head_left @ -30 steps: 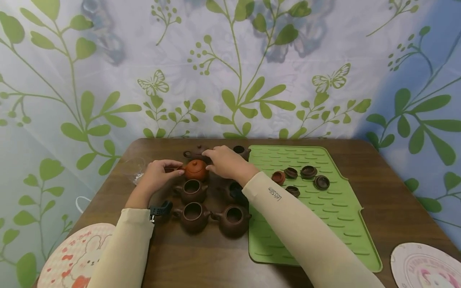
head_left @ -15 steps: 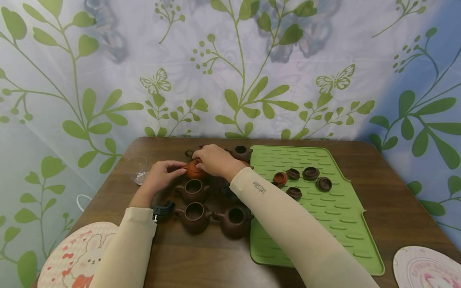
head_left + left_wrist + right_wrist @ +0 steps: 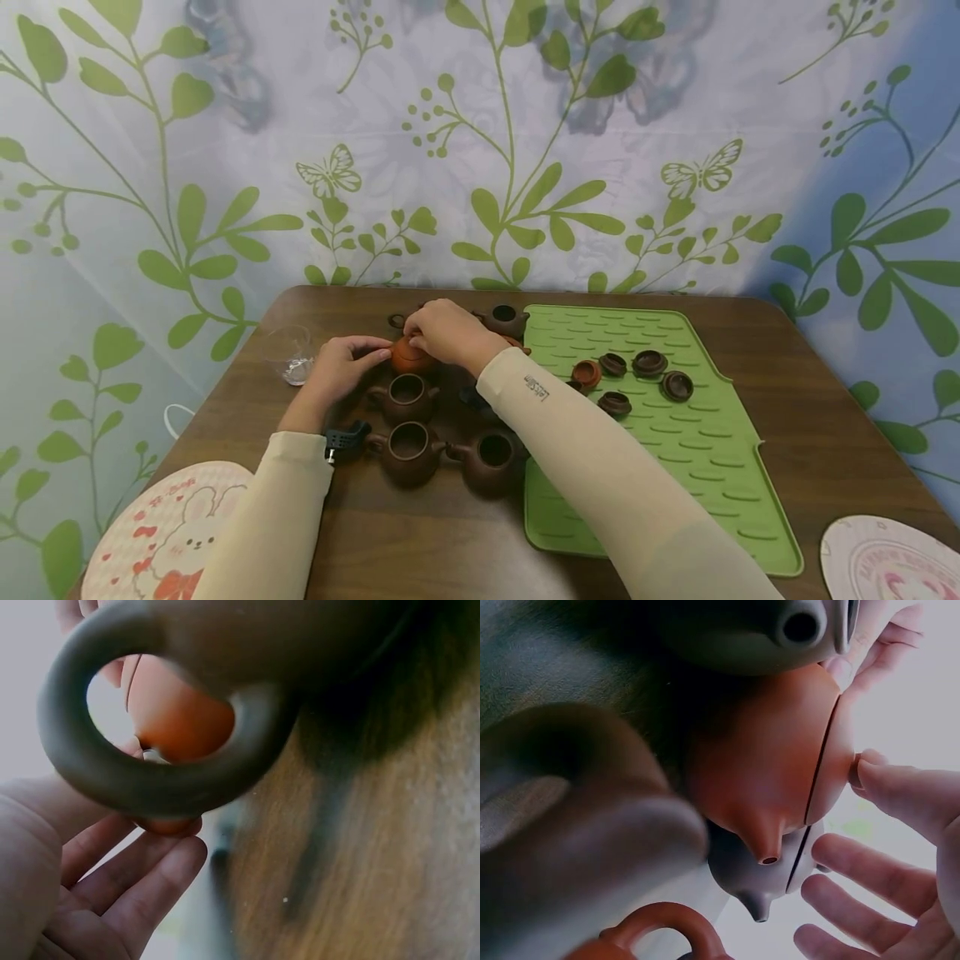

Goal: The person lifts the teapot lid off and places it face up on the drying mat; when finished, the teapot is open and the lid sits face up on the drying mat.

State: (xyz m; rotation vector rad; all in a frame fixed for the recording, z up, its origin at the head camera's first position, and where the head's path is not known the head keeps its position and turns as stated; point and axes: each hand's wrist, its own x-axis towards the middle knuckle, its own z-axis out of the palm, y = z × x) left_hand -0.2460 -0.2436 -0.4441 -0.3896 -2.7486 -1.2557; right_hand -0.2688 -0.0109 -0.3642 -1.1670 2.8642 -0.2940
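In the head view my left hand pinches the handle of a small orange teapot with thumb and fingers. My right hand comes over it from the right. The right wrist view has the thumb and a finger pinching the lid knob, the other fingers spread. The lid sits on the pot, a thin dark seam between them. A dark lidded teapot stands just behind. Close to the left wrist camera, a brown teapot handle partly covers the orange pot.
Lidless brown teapots stand nearest me. Another open one is at the back, with an orange pot partly hidden by my arm. Several loose lids lie on a green mat. A clear plastic item lies left.
My right hand has moved left from beside the orange teapot onto its lid knob, then stayed nearly still. The left hand keeps hold of the handle.
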